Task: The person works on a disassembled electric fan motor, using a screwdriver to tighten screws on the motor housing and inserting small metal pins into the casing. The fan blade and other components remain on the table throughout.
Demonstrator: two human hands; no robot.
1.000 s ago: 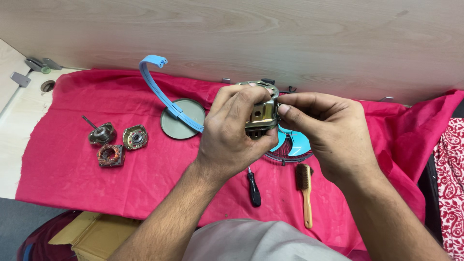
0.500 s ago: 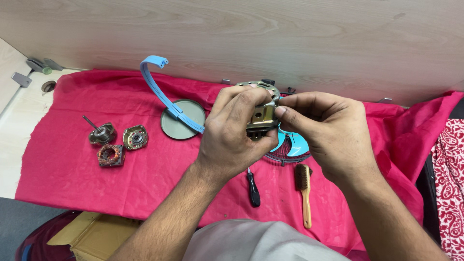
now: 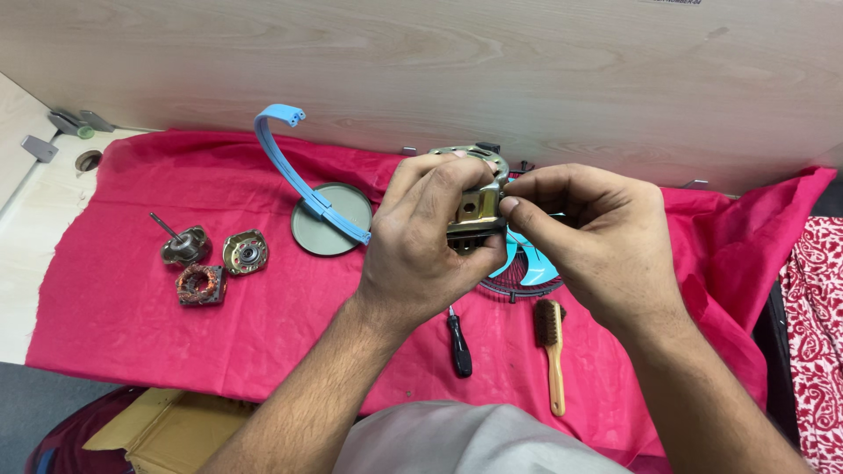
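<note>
My left hand (image 3: 421,246) and my right hand (image 3: 593,237) together hold a small brass-coloured metal motor part (image 3: 474,211) above the red cloth (image 3: 132,325). The left hand wraps it from the left and below. My right thumb and forefinger pinch its right edge. Behind the part a round metal motor plate (image 3: 474,158) shows above my fingers. Under my hands lies a blue fan blade in a wire guard (image 3: 527,268), mostly hidden.
On the cloth lie a curved blue band (image 3: 294,171) on a grey round disc (image 3: 329,230), a rotor with shaft (image 3: 183,244), a bearing cover (image 3: 245,252), a copper-wound stator (image 3: 200,284), a black screwdriver (image 3: 458,342) and a wooden brush (image 3: 551,342). A cardboard box (image 3: 167,430) sits below.
My right fingers shifted slightly along the part's right edge. Both hands stay in the same place.
</note>
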